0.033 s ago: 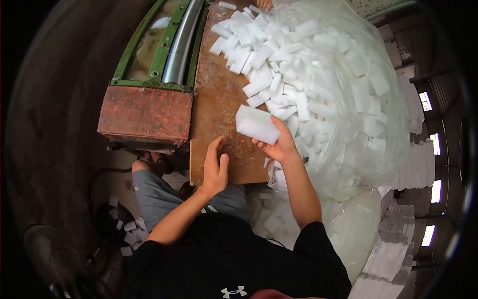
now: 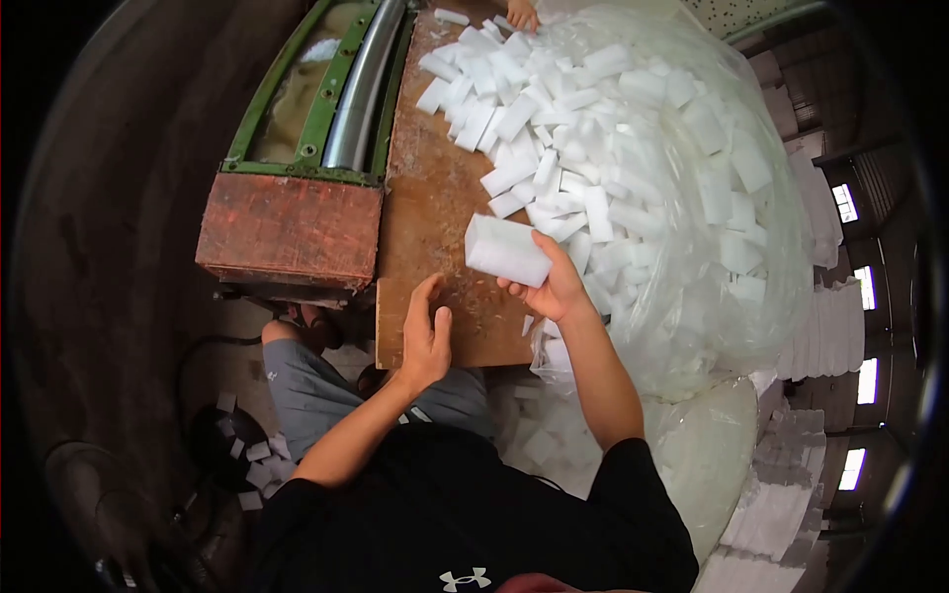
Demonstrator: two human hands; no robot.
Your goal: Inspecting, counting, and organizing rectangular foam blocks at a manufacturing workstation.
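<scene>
A white foam block [image 2: 502, 247] is gripped in my right hand [image 2: 556, 282], thumb on its upper right and fingers beneath. It is held above the wooden table, at the near edge of a heap of similar foam blocks [image 2: 514, 117]. To its left, my left hand [image 2: 427, 341] is open with the thumb apart from the fingers and nothing in it. That hand hovers over the near part of the wooden table [image 2: 427, 212], apart from the block.
A green-framed machine with a shiny metal roller [image 2: 361, 99] and a reddish box-like end [image 2: 290, 227] stands left of the table. Clear plastic sheeting [image 2: 682, 296] lies around the heap at right. Another person's hand [image 2: 522, 14] touches the far edge. Loose blocks [image 2: 262, 465] lie on the floor.
The foam block and my right hand have shifted very slightly left. The other person's hand shows a little more at the far edge. My left hand is nearly unmoved.
</scene>
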